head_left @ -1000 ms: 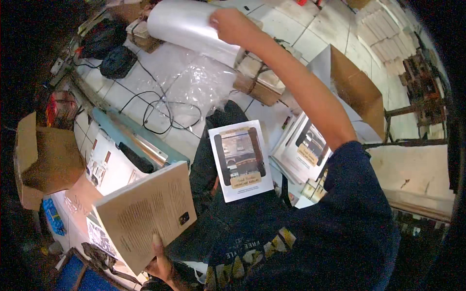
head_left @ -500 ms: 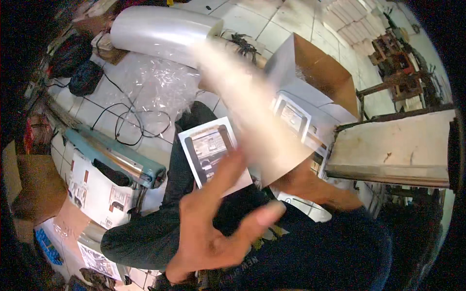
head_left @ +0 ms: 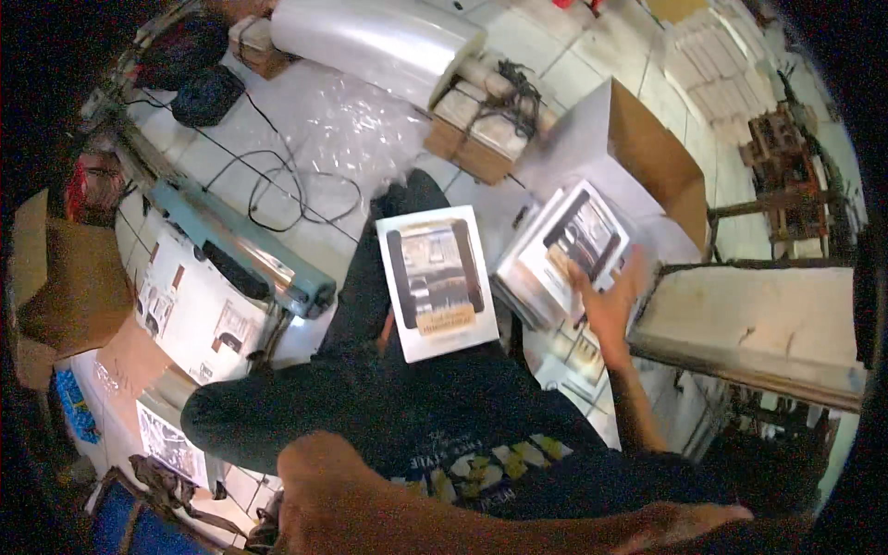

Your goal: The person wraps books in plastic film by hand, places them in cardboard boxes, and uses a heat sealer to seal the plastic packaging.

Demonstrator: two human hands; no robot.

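My right hand (head_left: 612, 301), slightly blurred, is closed on the near right edge of a white book (head_left: 601, 231) with a dark-bordered picture cover. This book tops a stack (head_left: 529, 277) at my right knee. Low in the picture, very near the camera, my left hand (head_left: 601, 525) reaches sideways with a finger stretched to the right; nothing shows in it, though its lower part is cut off. A second white book (head_left: 444, 338) with a similar picture cover lies face up on my lap, touched by neither hand.
A roll of clear film (head_left: 370, 42) and loose plastic (head_left: 342, 129) lie ahead. At left stand a teal bar-shaped machine (head_left: 250, 250), a black cable and a brown carton (head_left: 74, 287). An open white carton (head_left: 592, 139) and a pale bench (head_left: 749, 314) border the right side.
A blurred cream object my right hand was swinging is gone from view. My right hand has moved to the stack. My left hand has left the lap book and dropped toward the lower edge.
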